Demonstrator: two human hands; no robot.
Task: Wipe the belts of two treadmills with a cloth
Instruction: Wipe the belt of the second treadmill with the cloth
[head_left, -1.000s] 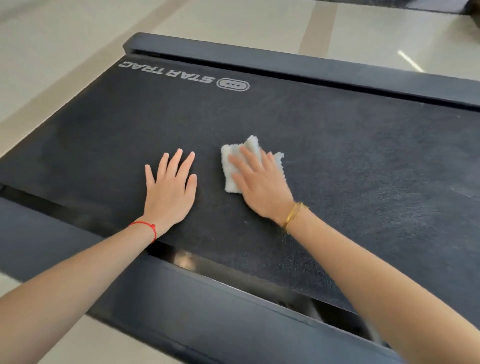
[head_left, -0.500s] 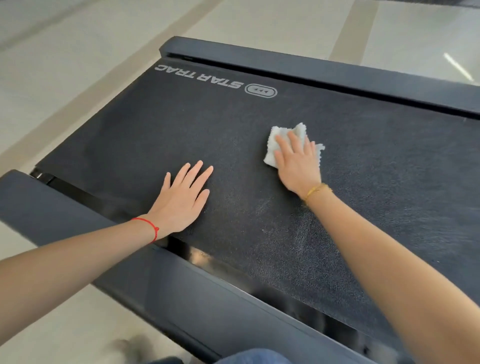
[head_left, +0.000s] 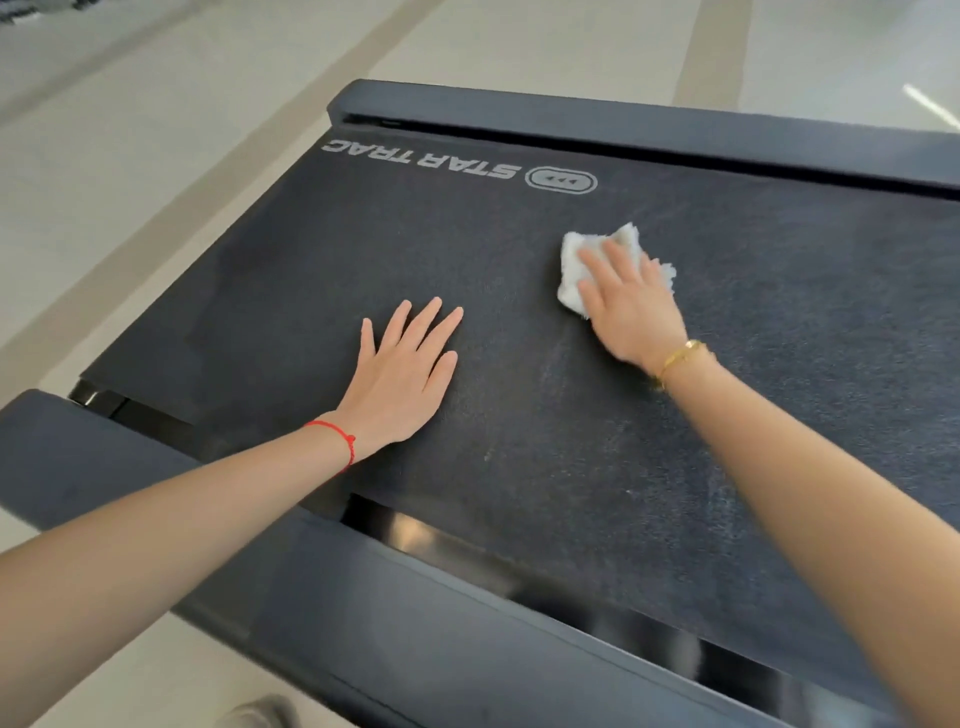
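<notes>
A crumpled white cloth (head_left: 576, 270) lies flat on the dark belt (head_left: 519, 415) of a treadmill, in the far half of the belt's width and just this side of the printed STAR TRAC logo (head_left: 457, 165). The right hand (head_left: 631, 306) covers most of the cloth, its fingers (head_left: 597, 260) lying side by side, extended and pressing down on it rather than pinching it; the cloth's edges poke out beyond the fingertips and on both sides of the hand. The left hand (head_left: 402, 371) rests palm down on the bare belt nearer the person and to the left of the cloth, fingers slightly fanned and holding nothing, apparently as a brace. The belt's long axis runs from the end by the logo off past the right edge of the view, so the stretch not yet covered appears to lie on the right hand's side, where faint pale streaks show in the nap. The right hand, already on the cloth, is the one placed to carry the next stroke, most likely along or across that stretch. A grey side rail (head_left: 467, 634) runs along the near edge of the belt, another (head_left: 623, 124) along the far edge, and pale tiled floor (head_left: 156, 156) lies beyond. No second treadmill can be clearly made out.
</notes>
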